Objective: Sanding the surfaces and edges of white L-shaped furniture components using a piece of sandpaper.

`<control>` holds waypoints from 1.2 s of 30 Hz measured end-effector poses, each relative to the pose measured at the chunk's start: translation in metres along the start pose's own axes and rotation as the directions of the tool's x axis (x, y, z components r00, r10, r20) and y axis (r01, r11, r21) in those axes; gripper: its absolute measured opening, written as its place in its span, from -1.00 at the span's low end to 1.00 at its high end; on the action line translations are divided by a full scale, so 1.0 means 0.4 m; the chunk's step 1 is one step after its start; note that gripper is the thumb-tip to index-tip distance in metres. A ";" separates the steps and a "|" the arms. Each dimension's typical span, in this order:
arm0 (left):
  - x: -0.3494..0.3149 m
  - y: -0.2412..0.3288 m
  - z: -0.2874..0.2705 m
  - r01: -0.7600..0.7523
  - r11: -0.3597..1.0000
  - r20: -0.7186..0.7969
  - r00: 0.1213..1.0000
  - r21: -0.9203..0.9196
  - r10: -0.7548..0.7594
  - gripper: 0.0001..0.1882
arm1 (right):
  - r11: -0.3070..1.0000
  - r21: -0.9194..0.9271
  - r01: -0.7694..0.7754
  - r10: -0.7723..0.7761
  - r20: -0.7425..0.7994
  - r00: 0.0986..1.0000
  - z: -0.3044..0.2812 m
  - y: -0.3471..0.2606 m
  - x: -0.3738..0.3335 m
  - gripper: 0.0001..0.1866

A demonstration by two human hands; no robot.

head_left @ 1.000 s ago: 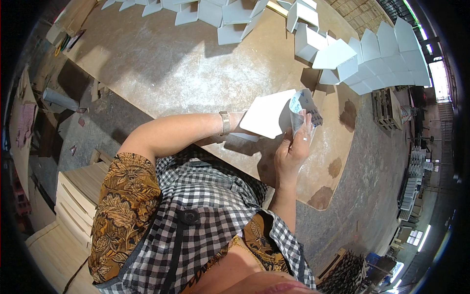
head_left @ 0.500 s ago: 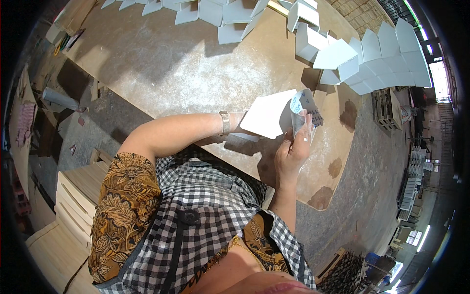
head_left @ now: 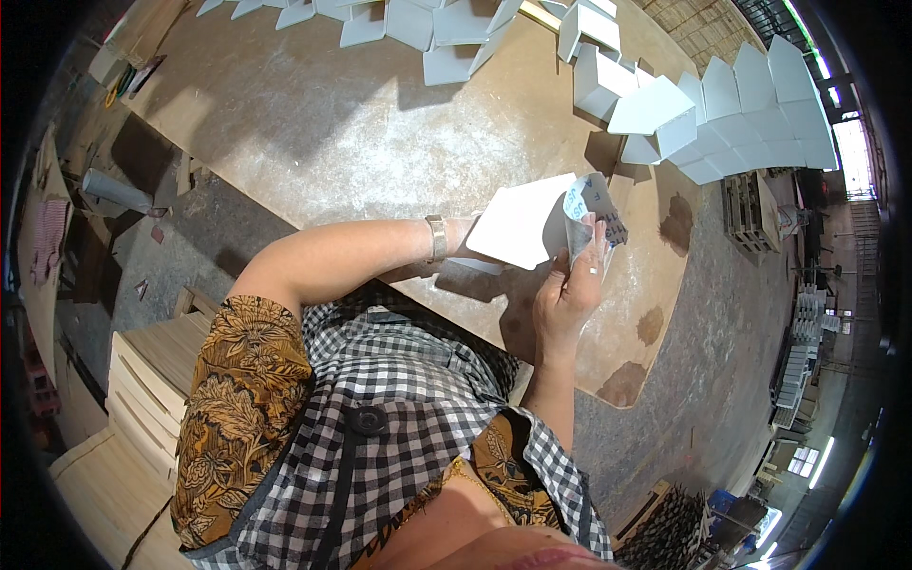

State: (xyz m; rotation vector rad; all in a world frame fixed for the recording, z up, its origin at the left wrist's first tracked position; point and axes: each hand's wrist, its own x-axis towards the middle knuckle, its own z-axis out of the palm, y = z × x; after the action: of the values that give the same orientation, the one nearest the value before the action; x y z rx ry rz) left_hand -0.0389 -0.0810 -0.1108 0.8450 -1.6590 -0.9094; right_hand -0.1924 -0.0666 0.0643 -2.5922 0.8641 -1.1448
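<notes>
A white angled board piece [head_left: 516, 220] with rounded corners is held up over the table. My left hand [head_left: 461, 237] reaches behind it and grips it; the board hides the fingers, and a watch band shows at the wrist. A bent sheet of sandpaper [head_left: 597, 197], grey with blue and dark print on its back, curls against the right edge of the board. My right hand [head_left: 570, 290] is closed on this sandpaper, with the thumb and fingers pinching its lower part.
Beneath my hands lies a brown, dust-covered tabletop [head_left: 285, 133]. Several white angled pieces [head_left: 456, 62] stand along its far side, and more white pieces [head_left: 651, 106] stand at the far right. Wooden drawer parts [head_left: 147, 389] are at my left; a pallet stack [head_left: 750, 214] stands beyond the right edge.
</notes>
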 end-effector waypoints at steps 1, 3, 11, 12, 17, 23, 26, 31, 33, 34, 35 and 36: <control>-0.008 -0.020 0.001 0.000 1.000 -0.005 1.000 0.003 0.000 -0.21 | 1.000 0.003 0.005 -0.005 0.001 1.000 -0.001 -0.004 0.002 -0.54; -0.030 -0.103 0.010 -0.057 0.967 0.061 0.997 0.249 0.043 -0.21 | 1.000 0.013 0.004 -0.004 0.001 1.000 -0.003 -0.009 0.006 -0.52; -0.014 -0.047 0.002 0.056 0.980 -0.002 0.998 -0.193 -0.057 -0.29 | 1.000 0.005 0.007 -0.007 -0.003 1.000 0.002 0.000 0.002 -0.53; -0.009 -0.027 -0.002 0.027 0.987 0.041 0.999 -0.160 -0.021 -0.31 | 1.000 0.006 0.008 -0.008 -0.006 1.000 0.003 0.000 0.002 -0.54; 0.018 0.125 -0.023 0.163 0.894 -0.017 0.982 -0.418 -0.187 -0.32 | 1.000 0.007 0.004 -0.004 -0.002 1.000 0.001 -0.002 0.003 -0.56; 0.019 0.125 -0.019 0.151 0.927 -0.025 0.985 -0.344 -0.170 -0.29 | 1.000 0.000 0.006 -0.006 0.001 1.000 0.000 -0.001 0.002 -0.58; -0.017 -0.057 0.003 0.049 0.980 0.013 0.999 -0.192 -0.047 -0.27 | 1.000 0.002 0.014 -0.014 0.004 1.000 -0.001 -0.006 0.004 -0.58; -0.047 -0.209 0.030 -0.039 0.993 0.103 0.994 0.112 0.027 -0.26 | 1.000 0.005 0.008 -0.008 0.003 1.000 -0.001 -0.001 0.003 -0.57; -0.046 -0.198 0.028 -0.009 0.994 0.109 0.994 0.111 -0.003 -0.25 | 1.000 0.007 0.002 -0.002 0.004 1.000 0.000 0.000 0.002 -0.56; -0.046 -0.197 0.027 -0.009 0.994 0.108 0.994 0.112 -0.003 -0.25 | 1.000 0.008 0.004 -0.004 0.004 1.000 0.000 -0.001 0.002 -0.56; -0.047 -0.196 0.026 -0.023 0.992 0.102 0.995 0.124 0.011 -0.25 | 1.000 0.008 0.004 -0.004 0.005 1.000 0.000 -0.003 0.003 -0.56; -0.047 -0.195 0.025 -0.037 0.990 0.096 0.995 0.137 0.024 -0.24 | 1.000 0.008 0.005 -0.005 0.006 1.000 0.000 -0.004 0.003 -0.56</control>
State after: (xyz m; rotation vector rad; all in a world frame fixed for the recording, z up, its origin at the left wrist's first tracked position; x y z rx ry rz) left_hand -0.0366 -0.0995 -0.1895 0.8786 -1.8292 -0.8315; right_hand -0.1912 -0.0662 0.0657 -2.5913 0.8505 -1.1384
